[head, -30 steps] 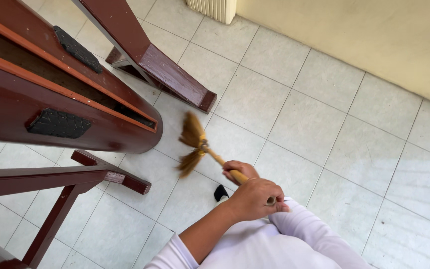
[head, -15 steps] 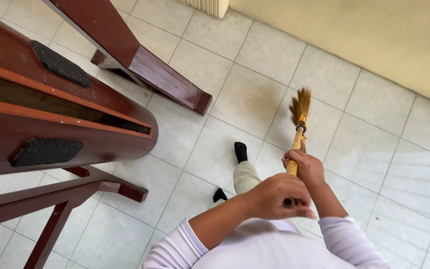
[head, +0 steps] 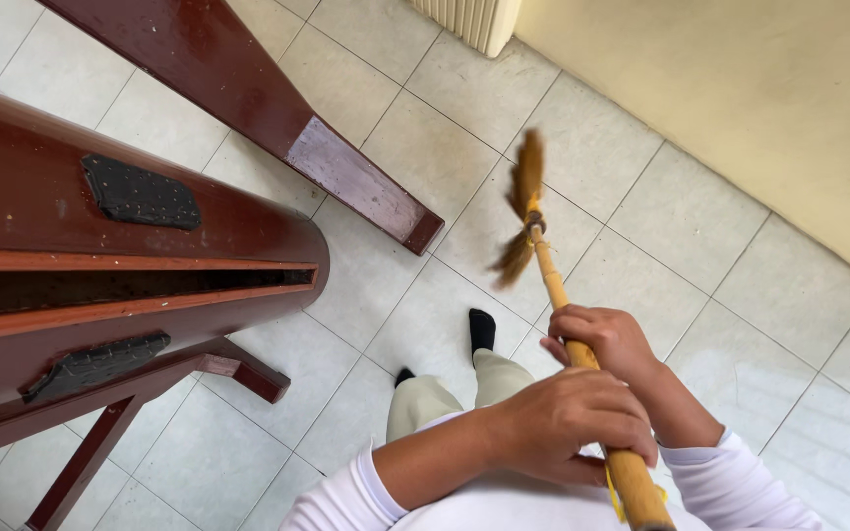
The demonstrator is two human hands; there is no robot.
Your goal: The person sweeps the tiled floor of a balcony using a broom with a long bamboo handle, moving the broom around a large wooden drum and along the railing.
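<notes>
I hold a broom by its yellow wooden handle point(head: 550, 280) with both hands. My right hand point(head: 604, 339) grips the handle farther out, and my left hand point(head: 568, 425) is wrapped around it closer to my body. The straw broom head point(head: 523, 202) is blurred, down on the white floor tiles point(head: 425, 147) just right of a dark red wooden beam point(head: 346, 177). Below my arms I see my beige trouser leg point(head: 499, 379) and a foot in a black sock point(head: 481, 329).
A large dark red wooden piece of furniture point(head: 100, 256) with black pads and a long slot fills the left side, its legs point(head: 243, 369) on the tiles. A yellow wall point(head: 740, 88) runs along the upper right. A white ribbed object point(head: 469, 20) stands at the top.
The broom head swung from beside the wooden furniture out to the right, and now sits back toward the middle near the beam. Both hands kept their hold on the handle.
</notes>
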